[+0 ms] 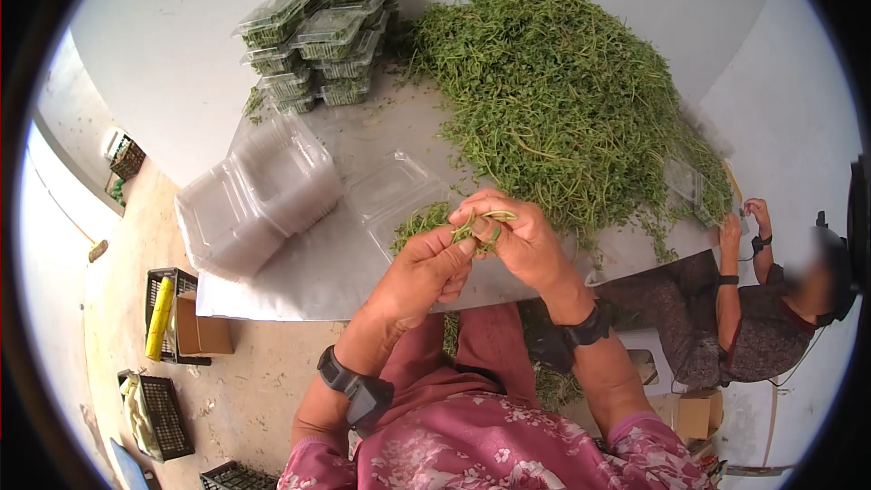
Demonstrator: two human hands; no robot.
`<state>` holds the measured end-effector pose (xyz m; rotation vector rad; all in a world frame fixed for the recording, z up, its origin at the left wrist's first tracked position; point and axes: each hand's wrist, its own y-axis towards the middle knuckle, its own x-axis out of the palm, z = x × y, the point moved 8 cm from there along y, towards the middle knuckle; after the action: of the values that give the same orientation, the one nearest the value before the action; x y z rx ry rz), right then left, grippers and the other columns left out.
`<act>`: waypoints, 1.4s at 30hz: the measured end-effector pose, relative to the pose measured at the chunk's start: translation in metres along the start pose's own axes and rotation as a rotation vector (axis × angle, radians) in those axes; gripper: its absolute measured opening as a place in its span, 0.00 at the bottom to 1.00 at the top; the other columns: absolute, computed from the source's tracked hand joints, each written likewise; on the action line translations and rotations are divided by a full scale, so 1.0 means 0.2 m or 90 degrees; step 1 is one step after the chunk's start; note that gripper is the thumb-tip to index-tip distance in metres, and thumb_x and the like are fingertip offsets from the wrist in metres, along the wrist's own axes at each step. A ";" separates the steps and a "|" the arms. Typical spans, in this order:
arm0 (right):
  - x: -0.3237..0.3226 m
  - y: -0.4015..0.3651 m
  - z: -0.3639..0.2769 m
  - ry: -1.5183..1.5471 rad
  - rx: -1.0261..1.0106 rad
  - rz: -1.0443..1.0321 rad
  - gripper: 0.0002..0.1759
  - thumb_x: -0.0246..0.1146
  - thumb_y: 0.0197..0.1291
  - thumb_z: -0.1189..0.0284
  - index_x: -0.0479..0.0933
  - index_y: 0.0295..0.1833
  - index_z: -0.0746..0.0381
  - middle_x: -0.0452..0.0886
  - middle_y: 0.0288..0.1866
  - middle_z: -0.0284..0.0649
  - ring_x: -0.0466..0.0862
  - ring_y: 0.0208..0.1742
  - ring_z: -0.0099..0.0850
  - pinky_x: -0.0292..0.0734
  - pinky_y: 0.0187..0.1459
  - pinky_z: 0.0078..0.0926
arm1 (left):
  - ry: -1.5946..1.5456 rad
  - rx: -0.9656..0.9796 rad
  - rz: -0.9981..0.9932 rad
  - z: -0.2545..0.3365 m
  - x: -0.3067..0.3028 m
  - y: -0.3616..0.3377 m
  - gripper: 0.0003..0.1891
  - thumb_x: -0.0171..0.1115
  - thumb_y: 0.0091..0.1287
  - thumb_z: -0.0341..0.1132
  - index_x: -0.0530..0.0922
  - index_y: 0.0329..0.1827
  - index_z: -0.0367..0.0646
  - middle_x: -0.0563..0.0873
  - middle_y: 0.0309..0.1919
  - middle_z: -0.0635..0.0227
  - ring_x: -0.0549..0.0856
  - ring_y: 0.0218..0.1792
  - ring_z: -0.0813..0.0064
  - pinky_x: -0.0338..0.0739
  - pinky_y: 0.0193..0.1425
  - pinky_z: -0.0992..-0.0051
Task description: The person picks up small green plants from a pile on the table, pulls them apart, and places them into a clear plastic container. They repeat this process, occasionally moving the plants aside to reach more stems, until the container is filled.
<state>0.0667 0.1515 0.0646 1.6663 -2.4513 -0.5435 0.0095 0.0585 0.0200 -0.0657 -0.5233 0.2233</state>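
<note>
Just above the table's near edge, my left hand [428, 270] and my right hand [519, 241] meet with fingers closed. Between them is a small bunch of green stems [497, 215], its pale ends bent over my right fingers. Behind my left hand lies an opened clear plastic clamshell box [396, 180], with some loose greens [420, 222] in its near half. The far right of the table carries a big heap of leafy green stems [553, 100]. My fingers partly hide the bunch and the box.
Filled, closed clamshell boxes [328, 29] are stacked at the back left. A nested stack of open clamshells [263, 191] stands left on the grey-covered table [363, 295]. Another person [753, 327] works at the right. Black crates [168, 417] sit on the floor at left.
</note>
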 end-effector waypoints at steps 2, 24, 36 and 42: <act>0.00 -0.01 0.01 0.060 0.000 0.018 0.19 0.59 0.77 0.61 0.81 0.53 0.68 0.84 0.45 0.35 0.82 0.41 0.20 0.79 0.39 0.18 | 0.012 0.008 -0.004 0.00 0.00 0.00 0.14 0.55 0.81 0.43 0.79 0.45 0.39 0.67 0.23 0.81 0.62 0.22 0.86 0.57 0.25 0.82; -0.07 0.04 0.15 0.140 0.234 0.075 0.13 0.59 0.77 0.65 0.80 0.48 0.65 0.77 0.31 0.31 0.68 0.21 0.13 0.66 0.24 0.16 | 0.778 0.294 0.166 0.28 -0.13 -0.08 0.08 0.61 0.74 0.32 0.81 0.49 0.37 0.85 0.34 0.52 0.84 0.34 0.51 0.79 0.41 0.63; -0.08 0.05 0.02 -0.552 -0.002 0.046 0.14 0.64 0.63 0.79 0.80 0.54 0.67 0.82 0.45 0.49 0.84 0.46 0.47 0.78 0.49 0.39 | 0.762 0.323 0.223 0.29 -0.23 -0.11 0.17 0.65 0.67 0.27 0.79 0.58 0.33 0.84 0.52 0.50 0.84 0.53 0.48 0.78 0.57 0.60; -0.33 0.03 -0.03 -0.523 0.021 0.163 0.07 0.64 0.63 0.78 0.82 0.45 0.68 0.85 0.37 0.49 0.86 0.38 0.45 0.79 0.42 0.37 | 0.899 0.277 0.173 0.19 -0.13 -0.06 0.20 0.69 0.63 0.29 0.80 0.59 0.35 0.84 0.54 0.51 0.81 0.58 0.49 0.76 0.62 0.58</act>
<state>0.0889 0.2133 0.0796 1.2448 -3.1479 -1.3673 -0.0292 0.0407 0.0419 0.1333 0.9504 0.4805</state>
